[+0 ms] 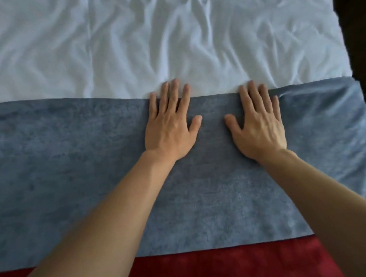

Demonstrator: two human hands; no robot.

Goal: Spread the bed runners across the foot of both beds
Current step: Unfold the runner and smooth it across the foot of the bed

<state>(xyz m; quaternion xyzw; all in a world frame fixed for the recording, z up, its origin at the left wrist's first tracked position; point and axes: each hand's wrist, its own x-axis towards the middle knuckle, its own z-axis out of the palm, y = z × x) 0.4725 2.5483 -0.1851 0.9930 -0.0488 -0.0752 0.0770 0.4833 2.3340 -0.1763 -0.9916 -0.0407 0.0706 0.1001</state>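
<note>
The blue runner (69,171) lies across the bed under both forearms, and it reaches from the left edge of the view to the right side of the bed, where it drops over the corner. The left hand (170,126) and the right hand (257,122) lie flat on it, palms down, fingers straight and a little spread. They hold nothing; they only press. The fingertips of both hands pass over the far edge of the runner and touch the white sheet (168,39) beyond it.

The main risk, I think, is the far edge. It is not straight: left of the left hand it rises, between the hands it sits lower, and just right of the right hand there is a small fold. If the hands slide outward with uneven pressure, the cloth can be dragged with them and the fold can grow, not flatten. The sheet beyond the fingers is already very wrinkled, so a push forward may gather it more. Behind the wrists a red cloth (212,269) shows below the runner; a pull toward the body could cover it or move the runner crooked.
</note>
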